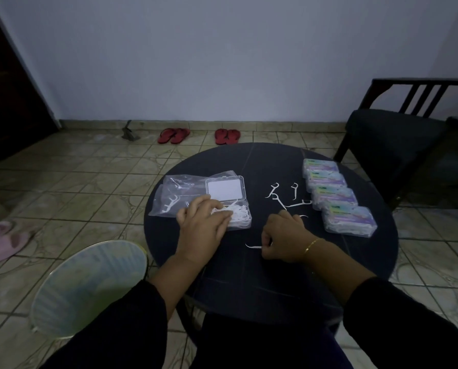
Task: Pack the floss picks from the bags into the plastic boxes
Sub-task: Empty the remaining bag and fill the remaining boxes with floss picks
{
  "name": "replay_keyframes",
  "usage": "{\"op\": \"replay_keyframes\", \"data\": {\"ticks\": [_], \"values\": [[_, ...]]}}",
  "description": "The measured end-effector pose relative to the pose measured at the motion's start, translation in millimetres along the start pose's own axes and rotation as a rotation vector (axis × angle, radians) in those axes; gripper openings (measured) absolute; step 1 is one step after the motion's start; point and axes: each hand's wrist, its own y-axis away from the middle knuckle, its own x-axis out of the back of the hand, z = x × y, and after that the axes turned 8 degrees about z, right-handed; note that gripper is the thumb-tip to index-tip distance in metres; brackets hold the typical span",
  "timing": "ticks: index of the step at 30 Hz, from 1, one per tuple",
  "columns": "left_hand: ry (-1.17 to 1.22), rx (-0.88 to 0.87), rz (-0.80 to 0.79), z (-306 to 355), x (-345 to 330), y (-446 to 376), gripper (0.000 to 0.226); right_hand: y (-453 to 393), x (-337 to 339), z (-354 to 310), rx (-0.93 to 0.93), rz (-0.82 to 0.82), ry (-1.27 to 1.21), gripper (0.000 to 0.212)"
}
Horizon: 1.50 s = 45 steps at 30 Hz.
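Observation:
An open clear plastic box [242, 222] lies on the round dark table [355, 262], its lid [225, 192] flipped back, white floss picks piled inside. My left hand [204, 225] lies flat over the picks in the box, fingers straight. To the box's left lies a clear bag [174, 194] with a few picks in it. My right hand [284, 239] is curled and pinches a white floss pick [253, 246] that sticks out to the left. Several loose picks [284, 197] lie on the table beyond my right hand.
Several closed, filled boxes [338, 194] sit in a row at the table's right side. A dark chair [398, 134] stands at the right. A round fan-like object [89, 286] lies by my left arm. Red sandals [173, 135] and pink slippers [1, 239] are on the tiled floor.

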Motion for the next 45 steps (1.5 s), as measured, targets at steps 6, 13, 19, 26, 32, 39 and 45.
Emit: {"op": "replay_keyframes", "data": {"ticks": [6, 13, 19, 26, 32, 39, 45], "values": [[0.006, 0.127, -0.054, -11.5, -9.9, -25.5, 0.022, -11.4, 1.4, 1.4, 0.000, 0.012, -0.039, 0.008], [0.107, 0.206, -0.064, -16.8, -15.9, -12.3, 0.046, -33.0, 13.5, 1.2, -0.024, 0.185, -0.167, 0.011], [0.104, 0.377, -0.026, -12.6, -13.3, -8.8, 0.049, -67.3, 20.4, -16.5, 0.042, 0.211, -0.091, 0.016], [0.103, 0.331, -0.042, -14.0, -14.6, -9.6, 0.050, -81.8, 18.9, -19.6, -0.011, 0.225, -0.084, 0.024], [0.076, 0.281, -0.035, -12.9, -15.3, -9.1, 0.050, -53.7, 21.5, 23.4, -0.189, 0.188, -0.069, 0.024], [0.048, -0.003, 0.066, 16.7, -9.9, -13.0, 0.037, -27.4, 23.8, 61.0, -0.214, -0.076, 0.159, 0.030], [-0.033, -0.288, -0.125, 71.8, -30.7, -24.2, 0.016, -19.8, 16.9, 68.8, -0.213, -0.048, 0.311, 0.034]]}}
